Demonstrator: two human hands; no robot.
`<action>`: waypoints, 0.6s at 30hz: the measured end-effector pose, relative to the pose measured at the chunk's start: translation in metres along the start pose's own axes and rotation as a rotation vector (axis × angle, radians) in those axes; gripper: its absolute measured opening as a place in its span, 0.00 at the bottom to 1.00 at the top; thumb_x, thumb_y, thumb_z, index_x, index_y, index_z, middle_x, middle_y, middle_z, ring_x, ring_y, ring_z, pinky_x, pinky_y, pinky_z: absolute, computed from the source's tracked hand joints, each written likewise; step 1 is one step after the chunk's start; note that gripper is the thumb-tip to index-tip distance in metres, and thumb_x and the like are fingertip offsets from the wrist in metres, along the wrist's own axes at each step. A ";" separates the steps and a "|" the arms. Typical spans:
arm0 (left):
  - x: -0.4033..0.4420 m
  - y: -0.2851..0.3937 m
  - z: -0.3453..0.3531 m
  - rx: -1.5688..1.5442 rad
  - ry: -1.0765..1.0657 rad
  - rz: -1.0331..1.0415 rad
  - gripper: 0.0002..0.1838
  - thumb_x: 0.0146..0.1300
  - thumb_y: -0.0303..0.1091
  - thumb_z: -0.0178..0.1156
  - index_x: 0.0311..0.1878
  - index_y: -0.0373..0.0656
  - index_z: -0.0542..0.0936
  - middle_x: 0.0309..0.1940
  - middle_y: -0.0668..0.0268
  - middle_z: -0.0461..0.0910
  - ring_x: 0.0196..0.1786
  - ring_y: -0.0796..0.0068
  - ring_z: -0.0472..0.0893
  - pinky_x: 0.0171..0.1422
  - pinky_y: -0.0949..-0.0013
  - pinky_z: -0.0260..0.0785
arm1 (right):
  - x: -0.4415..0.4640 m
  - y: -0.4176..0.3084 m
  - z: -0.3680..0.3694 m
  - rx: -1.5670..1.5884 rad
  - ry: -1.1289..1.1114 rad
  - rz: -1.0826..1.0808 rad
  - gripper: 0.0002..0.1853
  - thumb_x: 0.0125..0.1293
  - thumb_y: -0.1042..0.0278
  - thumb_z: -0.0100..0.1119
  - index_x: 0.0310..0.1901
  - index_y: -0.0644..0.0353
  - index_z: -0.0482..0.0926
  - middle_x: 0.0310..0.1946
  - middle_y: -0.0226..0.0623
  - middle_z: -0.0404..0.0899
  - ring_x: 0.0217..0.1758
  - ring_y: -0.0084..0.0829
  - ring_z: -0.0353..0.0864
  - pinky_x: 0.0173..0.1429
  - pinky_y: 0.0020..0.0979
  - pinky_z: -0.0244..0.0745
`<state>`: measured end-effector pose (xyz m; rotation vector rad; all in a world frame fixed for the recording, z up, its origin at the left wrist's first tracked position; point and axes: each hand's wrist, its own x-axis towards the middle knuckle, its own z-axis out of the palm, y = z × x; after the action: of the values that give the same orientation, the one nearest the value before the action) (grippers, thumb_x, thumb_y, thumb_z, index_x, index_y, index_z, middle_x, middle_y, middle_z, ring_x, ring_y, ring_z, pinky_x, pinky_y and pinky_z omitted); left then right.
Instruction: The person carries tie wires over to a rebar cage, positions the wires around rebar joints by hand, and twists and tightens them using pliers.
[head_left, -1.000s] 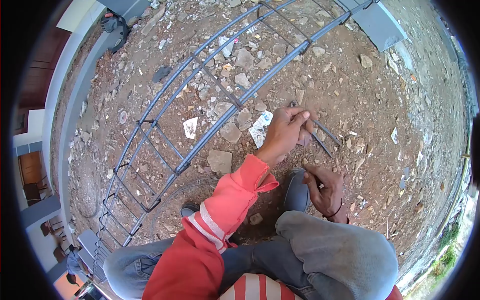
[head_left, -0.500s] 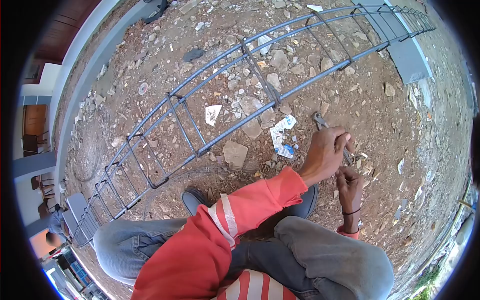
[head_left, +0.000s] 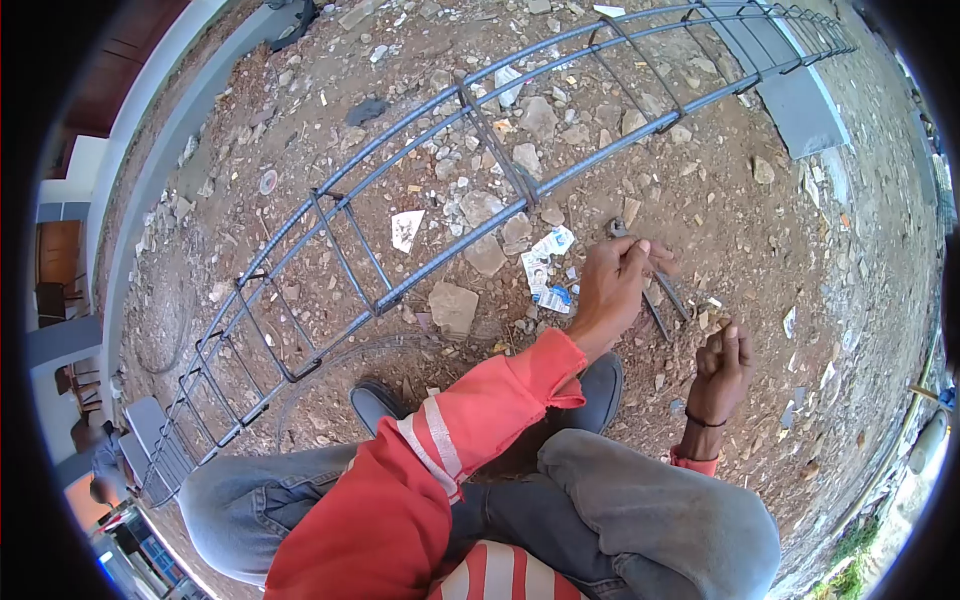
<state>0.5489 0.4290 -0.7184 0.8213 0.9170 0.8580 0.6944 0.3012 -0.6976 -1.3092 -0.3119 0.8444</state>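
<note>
My left hand (head_left: 610,288), at the end of a red sleeve, is closed with thumb and fingertips pressed together. Whatever it pinches is too small or blurred to make out. Beneath and behind it, a pair of pincers (head_left: 656,314) appears to lie on the dirt, jaws beyond my knuckles and handles spread toward me; the hand hides the middle. To the right, my right hand (head_left: 720,372), with a dark band at the wrist, is also closed, its fingers curled with the thumb against them. Anything in it cannot be seen. The two hands are apart.
A long rebar cage (head_left: 440,258) with square ties arches across the ground ahead. Torn printed paper (head_left: 548,268) and a flat stone (head_left: 453,309) lie near my shoes. A grey board (head_left: 800,110) sits under the cage's far right end. Another person (head_left: 108,460) is at far left.
The hands have drawn apart: my right hand has moved right and my left slightly left. More of the pincers' handles shows now. The whole view has shifted a little.
</note>
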 end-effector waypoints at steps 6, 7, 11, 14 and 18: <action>0.001 0.019 -0.011 0.155 0.061 0.048 0.16 0.77 0.36 0.47 0.42 0.36 0.80 0.31 0.61 0.87 0.22 0.87 0.67 0.25 0.78 0.61 | -0.013 0.002 0.005 -0.662 -0.867 0.479 0.12 0.68 0.66 0.64 0.45 0.68 0.82 0.26 0.38 0.81 0.24 0.21 0.78 0.28 0.22 0.71; -0.005 0.019 -0.011 0.189 -0.032 0.134 0.16 0.77 0.37 0.47 0.42 0.36 0.80 0.30 0.62 0.87 0.23 0.87 0.68 0.25 0.78 0.61 | -0.014 0.005 0.008 -0.660 -0.881 0.476 0.12 0.68 0.66 0.64 0.45 0.68 0.82 0.26 0.38 0.81 0.24 0.21 0.78 0.28 0.22 0.71; -0.020 0.015 -0.024 0.127 -0.148 0.264 0.17 0.78 0.39 0.46 0.40 0.37 0.79 0.30 0.63 0.85 0.31 0.84 0.77 0.36 0.77 0.69 | -0.015 -0.001 0.040 -0.034 -0.692 0.600 0.21 0.70 0.65 0.62 0.59 0.66 0.73 0.35 0.42 0.82 0.30 0.23 0.82 0.33 0.25 0.77; -0.026 0.013 -0.037 -0.074 -0.114 0.211 0.17 0.79 0.41 0.46 0.40 0.38 0.77 0.31 0.63 0.83 0.38 0.77 0.82 0.48 0.71 0.74 | -0.011 0.002 0.071 0.067 -0.657 0.641 0.18 0.71 0.67 0.60 0.58 0.67 0.75 0.36 0.40 0.81 0.30 0.23 0.80 0.34 0.26 0.76; -0.040 0.032 -0.054 -0.017 -0.027 0.311 0.16 0.79 0.40 0.46 0.42 0.38 0.77 0.32 0.63 0.83 0.39 0.77 0.82 0.48 0.69 0.74 | -0.019 0.025 0.095 0.041 -0.583 0.463 0.08 0.72 0.70 0.58 0.46 0.64 0.81 0.30 0.32 0.79 0.20 0.20 0.69 0.23 0.22 0.60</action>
<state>0.4779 0.4191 -0.6982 0.9739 0.7675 1.1195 0.6109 0.3568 -0.6904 -1.0873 -0.4503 1.6217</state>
